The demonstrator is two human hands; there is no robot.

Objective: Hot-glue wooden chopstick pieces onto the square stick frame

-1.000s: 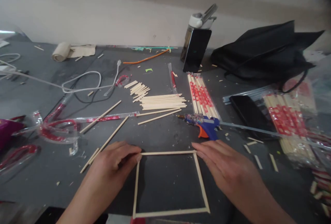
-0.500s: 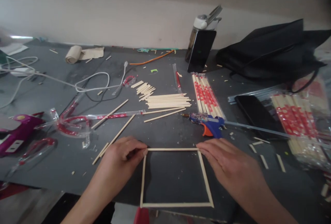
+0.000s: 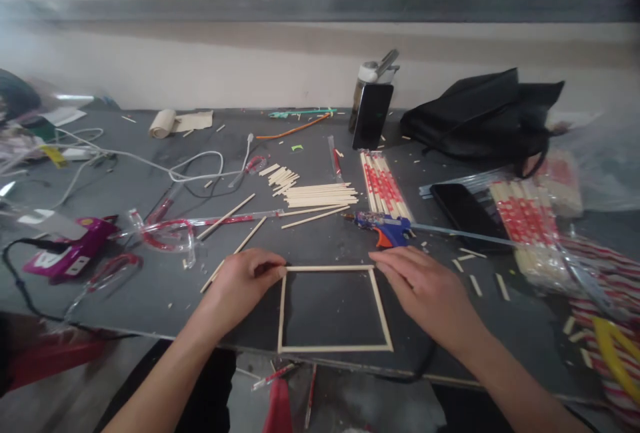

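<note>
A four-sided frame of pale wooden sticks [image 3: 335, 349] lies flat at the table's front edge. My left hand [image 3: 245, 286] pinches its far left corner between thumb and fingers. At the far right corner, my right hand [image 3: 425, 289] has its fingertips close beside the joint, fingers together; whether they grip the stick is unclear. A blue glue gun [image 3: 393, 229] with an orange trigger lies just beyond my right hand. Behind the frame is a row of loose sticks [image 3: 320, 195], with a pile of short pieces [image 3: 284, 178] to its left.
On the left lie a purple glue gun [image 3: 83, 253], a white cable [image 3: 135, 161] and a paper roll [image 3: 163, 124]. A phone [image 3: 373, 116] leans on a bottle [image 3: 358, 96]. Right are packaged sticks [image 3: 383, 183], a dark phone [image 3: 465, 213] and a black bag [image 3: 480, 113].
The camera view has tilted up and shows more wall and floor. My right fingertips have spread slightly off the frame's far right corner. The stick frame keeps its place on the table.
</note>
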